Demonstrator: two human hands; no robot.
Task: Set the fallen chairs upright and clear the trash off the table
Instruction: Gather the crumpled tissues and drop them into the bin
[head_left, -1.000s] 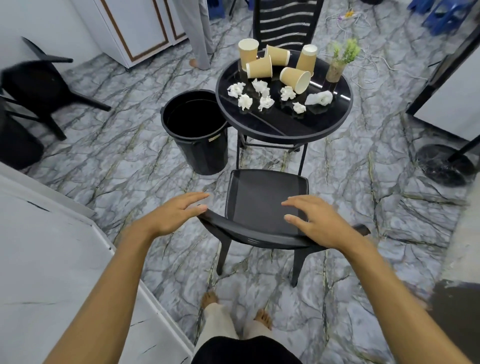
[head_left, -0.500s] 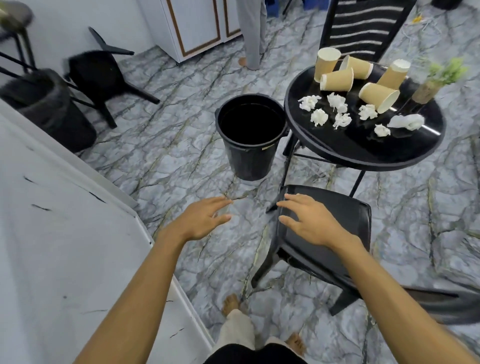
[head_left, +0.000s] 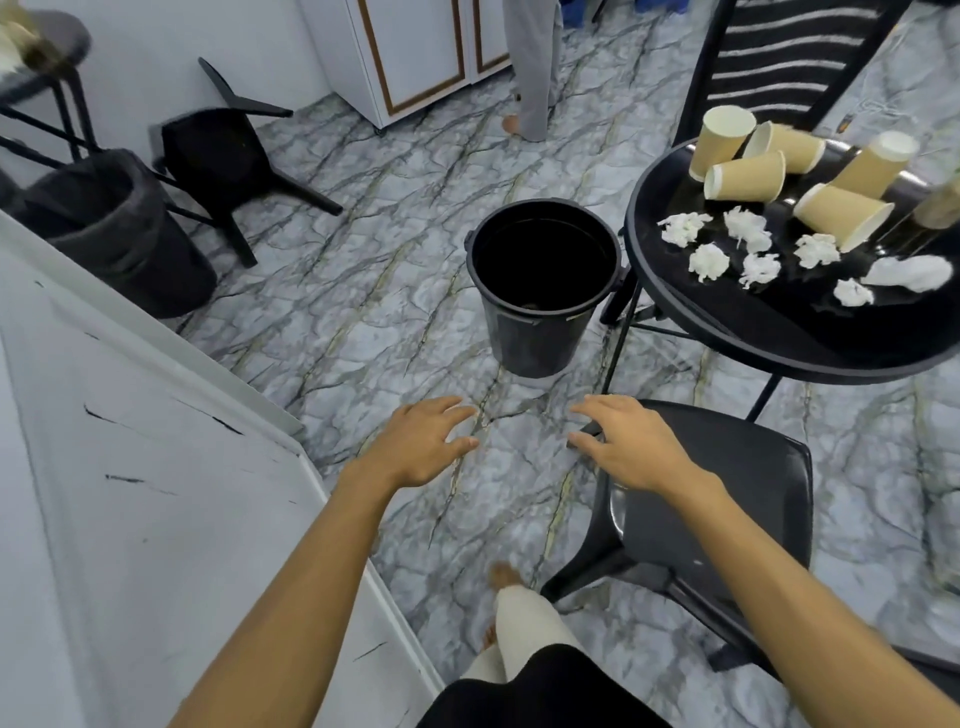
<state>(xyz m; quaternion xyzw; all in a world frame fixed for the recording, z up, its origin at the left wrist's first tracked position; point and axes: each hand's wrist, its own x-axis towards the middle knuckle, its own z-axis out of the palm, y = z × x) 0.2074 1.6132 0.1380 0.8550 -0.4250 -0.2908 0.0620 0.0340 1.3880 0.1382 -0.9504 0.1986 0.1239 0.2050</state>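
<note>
Neither grip has hold of anything: the left hand (head_left: 423, 444) hangs over bare floor with its fingers spread, and the right hand (head_left: 631, 449) is just as loosely spread, hovering over the front corner of the upright chair (head_left: 727, 519); whether its fingertips touch the seat cannot be told. That chair stands on its legs just in front of the round black bench (head_left: 675, 312), seat facing it, so this part of the task looks done.

A fallen chair (head_left: 223, 156) lies tipped on the floor far to the left, near a lined bin (head_left: 114, 228) and well apart from both hands. It likely comes next, and the open palms suit a walk over to it.

On the bench the trash is untouched. Paper cups (head_left: 748, 174) are grouped at the far side, some standing and some on their sides, and crumpled tissues (head_left: 709, 262) are scattered nearer the edge. A black bucket (head_left: 543, 291) stands open on the floor just beside the bench rim, probably placed so the litter can be dropped straight in.

Another person's legs (head_left: 532, 67) show by the white cabinet (head_left: 415, 57) at the back. A slatted chair (head_left: 779, 57) stands upright behind the bench.
</note>
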